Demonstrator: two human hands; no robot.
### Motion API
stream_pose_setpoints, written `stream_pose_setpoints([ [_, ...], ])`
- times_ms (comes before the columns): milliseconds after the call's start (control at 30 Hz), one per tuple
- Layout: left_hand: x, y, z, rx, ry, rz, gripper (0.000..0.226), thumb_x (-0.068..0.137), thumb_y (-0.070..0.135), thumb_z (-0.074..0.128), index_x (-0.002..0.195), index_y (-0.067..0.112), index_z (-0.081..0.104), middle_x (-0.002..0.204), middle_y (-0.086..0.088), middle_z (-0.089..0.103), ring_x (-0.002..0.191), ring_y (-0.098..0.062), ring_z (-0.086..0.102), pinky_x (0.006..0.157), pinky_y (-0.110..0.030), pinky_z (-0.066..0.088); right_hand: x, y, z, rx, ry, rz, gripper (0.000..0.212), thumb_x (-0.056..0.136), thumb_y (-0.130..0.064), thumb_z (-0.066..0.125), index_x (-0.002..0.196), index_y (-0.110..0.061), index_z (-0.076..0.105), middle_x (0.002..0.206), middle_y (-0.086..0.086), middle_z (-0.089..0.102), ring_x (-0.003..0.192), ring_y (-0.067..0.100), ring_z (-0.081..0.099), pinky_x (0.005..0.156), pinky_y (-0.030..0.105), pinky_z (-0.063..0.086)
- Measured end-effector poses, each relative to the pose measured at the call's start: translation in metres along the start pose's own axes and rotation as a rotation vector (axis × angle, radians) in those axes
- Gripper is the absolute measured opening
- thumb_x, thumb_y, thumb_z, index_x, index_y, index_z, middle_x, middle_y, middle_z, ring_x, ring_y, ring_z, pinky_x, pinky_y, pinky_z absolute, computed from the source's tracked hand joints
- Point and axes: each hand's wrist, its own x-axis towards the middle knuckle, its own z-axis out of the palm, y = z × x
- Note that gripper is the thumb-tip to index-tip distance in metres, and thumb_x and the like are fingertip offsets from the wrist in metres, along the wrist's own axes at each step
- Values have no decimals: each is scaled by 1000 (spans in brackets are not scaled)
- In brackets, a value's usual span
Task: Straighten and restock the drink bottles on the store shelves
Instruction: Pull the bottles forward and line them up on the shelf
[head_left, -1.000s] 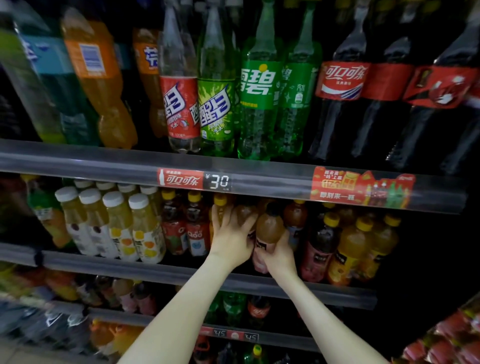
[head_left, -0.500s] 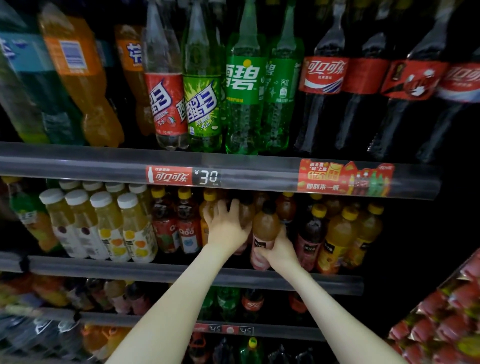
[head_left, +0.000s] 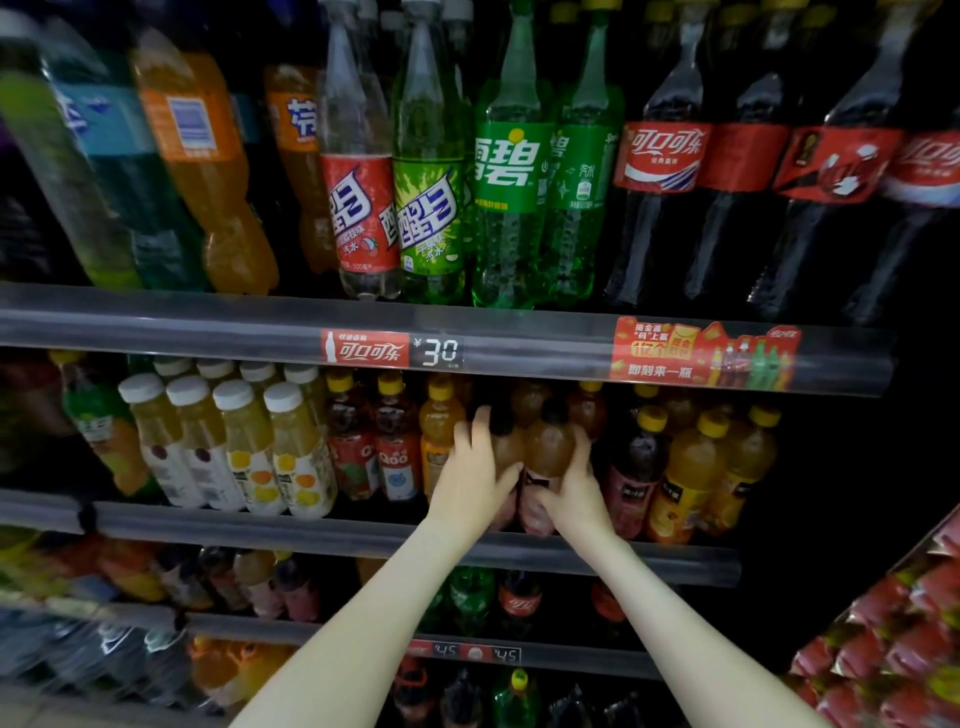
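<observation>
**Q:** Where does the brown bottle (head_left: 549, 449) stand?

**A:** Upright at the front of the middle shelf (head_left: 311, 531), dark cap up, touching a second bottle (head_left: 505, 448) of the same kind on its left.

**Q:** And the hands?

**A:** The right hand (head_left: 574, 493) wraps the brown bottle from the right, thumb across its pink label. The left hand (head_left: 475, 478) holds the second bottle, fingers raised along its left side, thumb in front.

**Q:** Around them?

**A:** Red-labelled bottles (head_left: 397, 457) just left, yellow juice (head_left: 691, 467) right. Above, a price tag (head_left: 439, 352) reading 30, under green soda (head_left: 511, 208) and cola (head_left: 660, 208).
</observation>
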Motion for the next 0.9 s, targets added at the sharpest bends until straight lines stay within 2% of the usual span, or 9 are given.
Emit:
stream_pose_setpoints([
  [133, 11, 0, -5, -45, -11, -119, 85, 89, 29, 64, 151, 13, 8, 141, -20, 30, 109, -39, 56, 85, -39, 49, 9, -6, 3, -110, -33, 0, 96, 87, -10, 64, 151, -20, -6, 136, 17, 45, 111, 31, 57, 91, 34, 47],
  [233, 16, 6, -2, 19, -46, -114, 88, 89, 27, 64, 151, 8, 6, 136, -21, 36, 113, -38, 52, 86, -40, 49, 14, -5, 6, -119, -27, 29, 98, 86, -13, 65, 150, -22, -9, 136, 17, 46, 107, 31, 59, 90, 38, 50],
  [333, 20, 2, -4, 284, 7, 2, 90, 66, 28, 84, 138, -5, 41, 107, -20, 60, 95, -36, 60, 73, -39, 53, 17, -3, 6, -116, -48, 67, 99, 86, -15, 66, 150, -23, -10, 138, 17, 45, 107, 29, 60, 90, 37, 51],
  [400, 21, -8, -6, 405, 48, 22, 88, 54, 37, 88, 125, -3, 55, 96, -17, 64, 87, -34, 61, 72, -40, 53, 11, -3, 8, -113, -40, 64, 98, 87, -13, 66, 151, -20, -8, 145, 17, 36, 115, 29, 56, 92, 30, 48],
  [500, 10, -28, -10, 460, 93, 80, 77, 71, 51, 70, 131, 6, 50, 121, -19, 57, 112, -36, 53, 92, -49, 43, -7, -3, 16, -302, 192, -84, 98, 81, -14, 73, 150, -14, 3, 152, 21, 19, 139, 36, 28, 111, 40, 30],
  [600, 1, -52, -19, 531, 122, 105, 61, 81, 40, 55, 138, 21, 44, 139, -23, 43, 128, -40, 39, 103, -58, 28, -23, -8, 34, -499, 341, -310, 98, 72, -11, 77, 148, -13, 15, 146, 25, 30, 135, 42, 31, 110, 54, 30],
  [733, 1, -76, -35, 547, -73, 164, 85, 59, 21, 77, 138, 23, 46, 134, -25, 50, 131, -44, 41, 102, -68, 24, -29, -43, 62, -403, 195, -489, 88, 80, 2, 63, 149, -24, 15, 149, 21, 29, 136, 37, 27, 109, 40, 26],
  [800, -7, -81, -44, 568, -126, 183, 83, 65, 16, 72, 142, 18, 42, 141, -21, 46, 136, -39, 35, 108, -64, 16, -24, -63, 75, -368, 66, -541, 85, 86, 1, 54, 150, -34, 11, 156, 15, 15, 144, 31, 12, 112, 33, 16],
  [900, -19, -97, -60, 601, -87, 167, 87, 59, 16, 75, 139, 21, 41, 137, -18, 50, 130, -37, 43, 104, -62, 27, -3, -83, 94, -390, -16, -492, 81, 93, -5, 47, 150, -39, 2, 159, 9, -8, 147, 25, -10, 113, 32, 11],
])
